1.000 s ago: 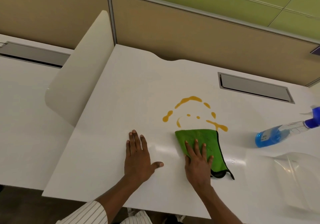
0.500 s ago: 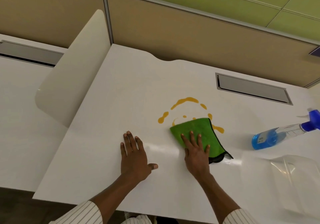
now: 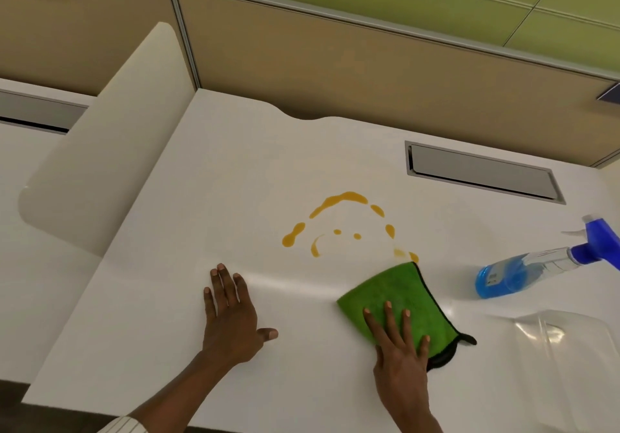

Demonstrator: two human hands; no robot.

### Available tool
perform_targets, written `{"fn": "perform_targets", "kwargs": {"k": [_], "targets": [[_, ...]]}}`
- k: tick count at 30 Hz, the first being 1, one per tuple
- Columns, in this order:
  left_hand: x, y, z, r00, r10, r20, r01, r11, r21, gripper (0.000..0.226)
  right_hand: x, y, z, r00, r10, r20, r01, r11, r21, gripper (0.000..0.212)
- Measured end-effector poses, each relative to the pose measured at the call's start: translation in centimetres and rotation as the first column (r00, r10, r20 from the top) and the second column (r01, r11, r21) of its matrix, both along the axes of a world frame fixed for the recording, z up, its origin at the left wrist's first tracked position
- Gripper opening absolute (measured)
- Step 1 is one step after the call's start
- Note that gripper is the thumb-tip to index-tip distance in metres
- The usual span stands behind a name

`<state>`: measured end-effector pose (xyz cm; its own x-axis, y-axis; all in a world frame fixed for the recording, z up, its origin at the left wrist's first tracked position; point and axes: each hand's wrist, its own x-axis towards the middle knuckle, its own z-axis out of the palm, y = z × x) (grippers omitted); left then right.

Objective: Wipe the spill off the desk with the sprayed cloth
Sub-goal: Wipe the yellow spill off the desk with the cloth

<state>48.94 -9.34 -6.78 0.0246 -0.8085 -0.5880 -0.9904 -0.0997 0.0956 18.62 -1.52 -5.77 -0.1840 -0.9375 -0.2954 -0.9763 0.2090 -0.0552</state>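
Note:
An orange spill (image 3: pixel 339 202) lies in a broken ring of streaks and drops in the middle of the white desk (image 3: pixel 235 171). A green cloth with a black edge (image 3: pixel 399 291) lies flat just below and right of the ring, its far corner touching the smeared lower-right drops. My right hand (image 3: pixel 399 348) presses flat on the cloth's near part, fingers spread. My left hand (image 3: pixel 231 315) rests flat on the bare desk to the left, fingers apart, holding nothing.
A spray bottle with blue liquid (image 3: pixel 523 271) lies on its side at the right. A clear plastic container (image 3: pixel 570 348) sits at the near right. A grey cable hatch (image 3: pixel 479 171) is set in the desk behind. A cream divider panel (image 3: pixel 100 150) stands at the left.
The cloth and my right hand went up into the spill half a second ago, then slid back down and right. The lower-right streak is smeared and fainter. My left hand stayed put.

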Motion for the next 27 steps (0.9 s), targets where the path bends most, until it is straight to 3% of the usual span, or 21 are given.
{"fn": "perform_targets", "kwargs": {"k": [7,11,15,17,20,27], "targets": [[-0.1,-0.4,-0.1,1.000,0.007,0.014,-0.008,0.999,0.047,0.142,-2.9,-10.8,-0.1,0.993,-0.104,0.047,0.105,0.994,-0.024,0.068],[0.0,-0.2,-0.3,1.000,0.021,0.003,-0.021,0.999,0.032,0.145,-2.0,-11.9,-0.5,0.994,0.080,0.069,-0.079,0.997,-0.020,0.070],[0.1,0.1,-0.2,0.999,0.047,-0.021,-0.047,0.999,-0.022,0.146,-2.7,-7.0,-1.0,0.949,0.303,0.087,-0.297,0.952,-0.074,0.080],[0.1,0.2,0.1,0.997,0.061,-0.043,-0.063,0.997,-0.053,0.146,-3.9,-3.9,-1.2,0.933,0.341,0.113,-0.328,0.937,-0.125,0.087],[-0.4,0.4,0.6,0.995,0.080,-0.061,-0.085,0.993,-0.084,0.144,-6.3,-2.7,-1.1,0.960,0.246,0.136,-0.228,0.964,-0.136,0.092],[-4.4,2.5,1.4,0.989,0.033,-0.146,-0.059,0.983,-0.176,0.134,-5.7,-13.0,0.1,0.983,0.054,0.176,-0.044,0.997,-0.062,0.067]]}}
